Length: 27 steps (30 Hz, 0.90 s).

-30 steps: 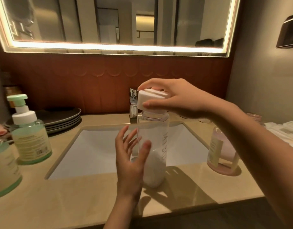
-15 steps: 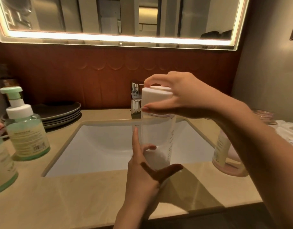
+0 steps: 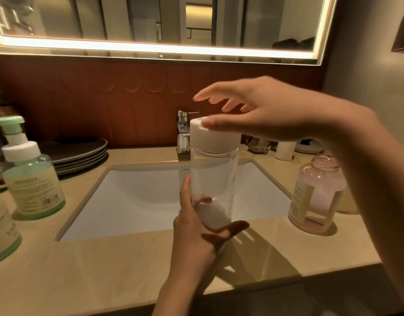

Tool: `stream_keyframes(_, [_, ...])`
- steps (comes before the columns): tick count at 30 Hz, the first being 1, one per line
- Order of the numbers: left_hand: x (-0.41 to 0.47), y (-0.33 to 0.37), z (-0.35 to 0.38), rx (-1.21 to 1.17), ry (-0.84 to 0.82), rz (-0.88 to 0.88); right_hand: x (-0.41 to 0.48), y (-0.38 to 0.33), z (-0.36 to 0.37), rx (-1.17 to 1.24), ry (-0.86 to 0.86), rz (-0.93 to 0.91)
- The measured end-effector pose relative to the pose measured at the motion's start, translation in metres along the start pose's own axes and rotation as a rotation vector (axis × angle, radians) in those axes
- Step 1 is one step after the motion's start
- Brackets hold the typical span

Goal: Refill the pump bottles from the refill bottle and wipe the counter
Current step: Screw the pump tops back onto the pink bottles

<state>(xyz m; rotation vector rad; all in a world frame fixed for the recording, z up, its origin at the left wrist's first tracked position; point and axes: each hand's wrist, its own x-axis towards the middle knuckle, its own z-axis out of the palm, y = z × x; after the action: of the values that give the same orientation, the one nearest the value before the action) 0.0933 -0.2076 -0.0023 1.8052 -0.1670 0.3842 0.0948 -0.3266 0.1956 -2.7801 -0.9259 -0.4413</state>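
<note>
A tall clear refill bottle [image 3: 213, 179] with a wide white cap [image 3: 213, 139] stands upright at the sink's front edge, with a little white liquid at its bottom. My left hand [image 3: 196, 233] grips its lower part. My right hand [image 3: 260, 112] hovers over the cap with fingers spread; only the thumb touches the cap's top. A pink pump bottle [image 3: 316, 195] without its pump stands open on the right of the counter [image 3: 105, 270]. A green pump bottle [image 3: 30, 174] with its pump on stands at the left, and another green bottle [image 3: 1, 229] is cut off by the left edge.
A white sink basin [image 3: 139, 201] lies behind the refill bottle, with a chrome tap [image 3: 182, 135] at its back. Dark plates [image 3: 78, 151] are stacked at the back left. Small items and a white roll [image 3: 285, 150] sit at the back right. A lit mirror hangs above.
My right hand has let go of the white cap and opened its fingers above it. My left hand has closed around the bottle's lower part. The view has moved closer.
</note>
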Motion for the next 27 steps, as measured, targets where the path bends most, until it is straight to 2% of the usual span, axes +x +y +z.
stream_keyframes(2, [0.000,0.002,0.000,-0.031,-0.013,-0.021,0.002,-0.003,0.004,0.087,-0.112,-0.033])
stream_keyframes(3, [0.000,0.002,0.000,-0.038,-0.014,-0.025,0.003,-0.004,0.007,0.099,-0.116,-0.033])
stream_keyframes(5, [0.000,-0.001,-0.001,-0.037,-0.020,-0.015,0.006,-0.009,0.011,0.025,-0.026,-0.031])
stream_keyframes(10, [0.001,0.000,-0.001,-0.025,-0.016,-0.008,0.006,-0.017,0.016,-0.482,0.282,0.012])
stream_keyframes(13, [0.001,0.002,-0.002,0.012,0.003,0.003,0.000,-0.012,0.007,-0.427,0.368,0.065])
stream_keyframes(15, [0.001,0.002,-0.002,0.015,0.009,-0.002,-0.001,-0.005,0.001,-0.390,0.336,0.052])
stream_keyframes(16, [0.000,0.003,-0.002,0.009,0.005,-0.006,0.000,-0.003,-0.001,-0.353,0.259,0.033])
stream_keyframes(19, [-0.001,0.006,-0.001,-0.024,-0.005,-0.017,0.005,-0.003,0.002,-0.039,-0.063,-0.042])
stream_keyframes(20, [-0.001,0.006,-0.002,-0.036,-0.002,-0.018,0.008,-0.004,0.005,0.016,-0.118,-0.078])
stream_keyframes(22, [-0.002,0.005,-0.002,-0.044,0.000,-0.006,0.014,-0.003,0.011,0.005,-0.120,-0.106])
stream_keyframes(27, [-0.003,0.002,-0.002,-0.049,0.021,0.019,0.025,-0.009,0.020,-0.224,0.042,-0.115])
